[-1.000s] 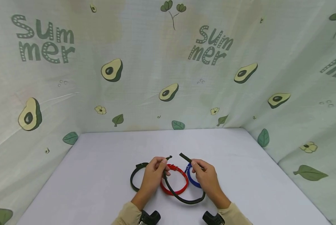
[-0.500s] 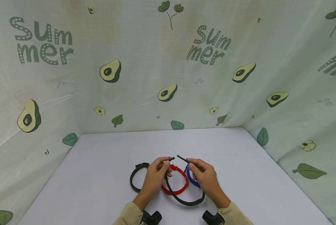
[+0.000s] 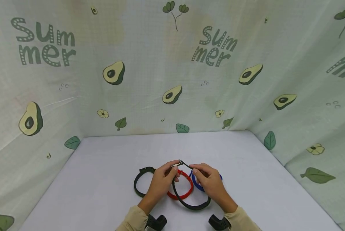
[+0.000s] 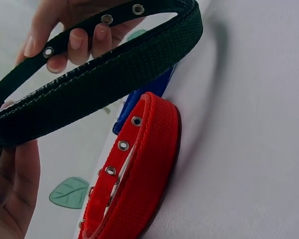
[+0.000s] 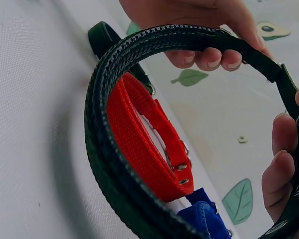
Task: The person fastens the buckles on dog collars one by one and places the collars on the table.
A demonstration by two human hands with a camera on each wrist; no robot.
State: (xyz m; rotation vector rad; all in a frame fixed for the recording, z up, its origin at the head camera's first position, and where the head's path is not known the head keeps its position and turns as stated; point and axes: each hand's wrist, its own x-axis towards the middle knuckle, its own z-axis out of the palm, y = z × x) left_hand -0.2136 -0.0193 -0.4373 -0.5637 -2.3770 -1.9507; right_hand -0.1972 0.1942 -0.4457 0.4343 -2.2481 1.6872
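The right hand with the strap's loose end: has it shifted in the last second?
Yes. The right hand has brought the strap end leftwards and down, over the red collar lying on the table, to meet the left hand.

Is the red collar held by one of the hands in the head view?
No, the red collar lies on the table, while both hands grip the dark green collar.

Dark green collar [image 3: 189, 205]: its two ends, formerly apart with a clear gap between them, now meet at a point above the red collar [image 3: 187, 192].
Strap end: formerly angled up and outward, now lowered and turned inward to the buckle end.
Left hand [image 3: 161, 184]: shifted slightly right and up.
Right hand [image 3: 208, 184]: shifted left, fingertips close to those of the left.
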